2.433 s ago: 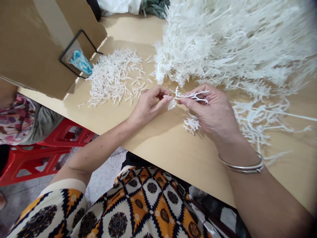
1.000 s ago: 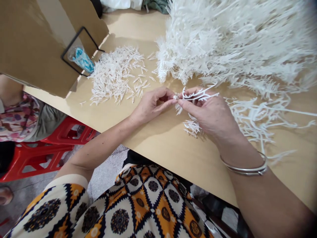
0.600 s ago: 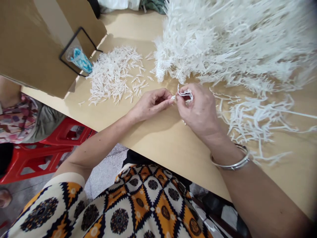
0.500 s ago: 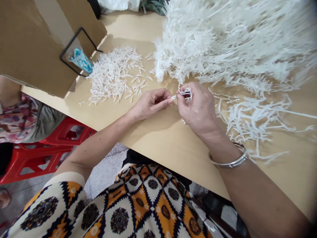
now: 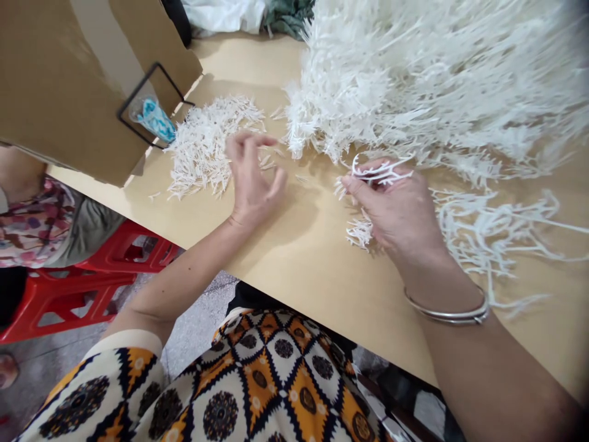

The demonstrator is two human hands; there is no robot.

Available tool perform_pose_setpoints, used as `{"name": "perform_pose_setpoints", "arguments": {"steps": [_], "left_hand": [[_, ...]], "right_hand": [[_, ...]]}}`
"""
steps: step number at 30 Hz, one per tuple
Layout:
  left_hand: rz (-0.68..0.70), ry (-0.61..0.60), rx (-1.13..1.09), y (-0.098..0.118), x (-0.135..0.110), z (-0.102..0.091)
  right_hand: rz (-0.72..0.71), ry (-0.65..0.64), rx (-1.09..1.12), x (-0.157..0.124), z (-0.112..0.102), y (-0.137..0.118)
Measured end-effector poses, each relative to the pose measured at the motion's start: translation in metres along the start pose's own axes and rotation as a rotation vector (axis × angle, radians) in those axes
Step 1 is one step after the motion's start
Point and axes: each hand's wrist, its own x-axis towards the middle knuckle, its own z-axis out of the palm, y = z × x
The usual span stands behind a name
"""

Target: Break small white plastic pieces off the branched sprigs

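Note:
My left hand (image 5: 254, 178) is over the table beside a pile of small white plastic sprigs (image 5: 207, 144), fingers apart and somewhat blurred, with nothing seen in them. My right hand (image 5: 396, 205) is closed on a white branched plastic strand (image 5: 378, 170), which loops above the thumb and fingers. A little clump of white bits (image 5: 360, 232) shows just below that hand. To its right lie loose white branched strands (image 5: 478, 227) in a tangle. A large heap of white feathery plastic sprays (image 5: 396, 80) fills the table behind it.
A cardboard box (image 5: 59, 80) stands at the left, with a black wire frame (image 5: 138, 89) and a clear cup with blue-white contents (image 5: 157, 120) against it. Red stools (image 5: 69, 294) and a seated person's patterned clothing (image 5: 27, 227) are below the table's left edge.
My left hand has let go of the strand, moved left toward the small pile and spread its fingers. My right hand has shifted right and slightly down, keeping the strand.

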Motion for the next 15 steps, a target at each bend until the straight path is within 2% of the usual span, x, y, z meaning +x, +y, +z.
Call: {"name": "perform_pose_setpoints", "arguments": {"steps": [3,5,10,15], "left_hand": [[0.2,-0.318,-0.135,0.024,-0.006,-0.002],[0.249,-0.427,-0.223,0.034,-0.009,-0.001],[0.207,-0.444,-0.278,0.036,-0.011,0.0],[0.197,-0.54,-0.388,0.033,-0.004,0.001]], "right_hand": [[-0.004,-0.044,0.041,-0.006,0.005,-0.002],[-0.016,-0.087,0.066,-0.009,0.008,-0.004],[-0.024,-0.136,0.073,-0.011,0.013,-0.007],[-0.111,-0.089,-0.016,-0.009,0.018,0.003]]}}
